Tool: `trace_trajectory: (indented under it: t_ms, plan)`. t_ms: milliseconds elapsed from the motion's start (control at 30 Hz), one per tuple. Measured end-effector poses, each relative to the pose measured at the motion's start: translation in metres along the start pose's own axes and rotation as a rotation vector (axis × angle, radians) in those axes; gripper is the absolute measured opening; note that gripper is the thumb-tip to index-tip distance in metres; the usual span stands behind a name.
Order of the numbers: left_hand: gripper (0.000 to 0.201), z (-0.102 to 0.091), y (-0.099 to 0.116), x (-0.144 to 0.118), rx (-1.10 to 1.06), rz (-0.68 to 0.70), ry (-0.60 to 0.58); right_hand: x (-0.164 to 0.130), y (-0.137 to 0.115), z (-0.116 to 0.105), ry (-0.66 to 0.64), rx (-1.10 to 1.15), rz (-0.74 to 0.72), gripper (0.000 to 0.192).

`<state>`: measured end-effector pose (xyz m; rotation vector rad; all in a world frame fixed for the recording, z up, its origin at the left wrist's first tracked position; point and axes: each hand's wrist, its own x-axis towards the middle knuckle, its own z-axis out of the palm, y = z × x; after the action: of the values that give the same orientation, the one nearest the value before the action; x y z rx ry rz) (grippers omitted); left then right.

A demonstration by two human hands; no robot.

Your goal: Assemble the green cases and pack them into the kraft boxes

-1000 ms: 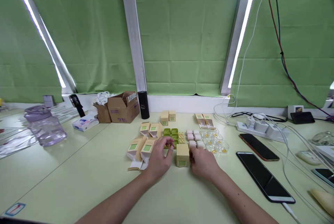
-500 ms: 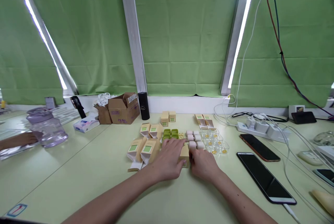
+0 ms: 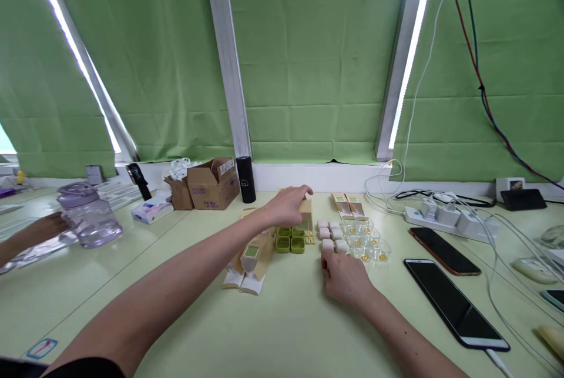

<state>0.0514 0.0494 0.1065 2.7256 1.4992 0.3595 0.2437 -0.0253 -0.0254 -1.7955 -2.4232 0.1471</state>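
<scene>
My left hand (image 3: 288,206) is closed on a small kraft box (image 3: 307,213) with a green label, held above the back of the green square cups (image 3: 289,243). My right hand (image 3: 347,278) is curled low over the table, just in front of the pink and white cubes (image 3: 333,244); its fingertips are turned away, so anything inside is hidden. Beside the cups lie small yellowish pieces (image 3: 309,237). Clear plastic cups (image 3: 365,241) with yellow bits stand right of the cubes. Open kraft boxes (image 3: 251,257) with white flaps lie partly behind my left forearm.
Two more kraft boxes (image 3: 348,204) lie at the back. Phones (image 3: 456,301) and a power strip (image 3: 449,222) with cables are on the right. A cardboard carton (image 3: 211,187), a black cylinder (image 3: 245,180) and a purple jug (image 3: 90,219) stand left, near another person's hand (image 3: 46,228).
My left hand has carried the small kraft box from the front middle of the table away to the back, past the green cups. My right hand has stayed nearly in place, now apart from the box.
</scene>
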Motion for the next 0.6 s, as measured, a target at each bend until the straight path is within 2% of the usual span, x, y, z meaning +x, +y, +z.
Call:
trace_trajectory:
  t_ms: [100,233,433,533,600]
  plan:
    - [0.07,0.0,-0.025,0.033,0.023,-0.03,0.05,0.001,0.0,0.0,0.0,-0.002,-0.004,0.017]
    - [0.068,0.018,-0.051,0.063,0.057,-0.089,0.056,0.0,0.0,0.001,0.007,0.0,-0.012,0.017]
    - [0.062,0.058,-0.072,0.081,0.128,-0.151,0.009,-0.001,0.001,0.001,0.011,-0.003,-0.018,0.016]
    - [0.047,0.071,-0.077,0.085,0.163,-0.151,0.002,-0.001,0.001,0.001,0.013,-0.007,-0.02,0.017]
    - [0.047,0.077,-0.078,0.085,0.183,-0.162,0.004,0.0,0.001,0.001,0.009,-0.005,-0.023,0.017]
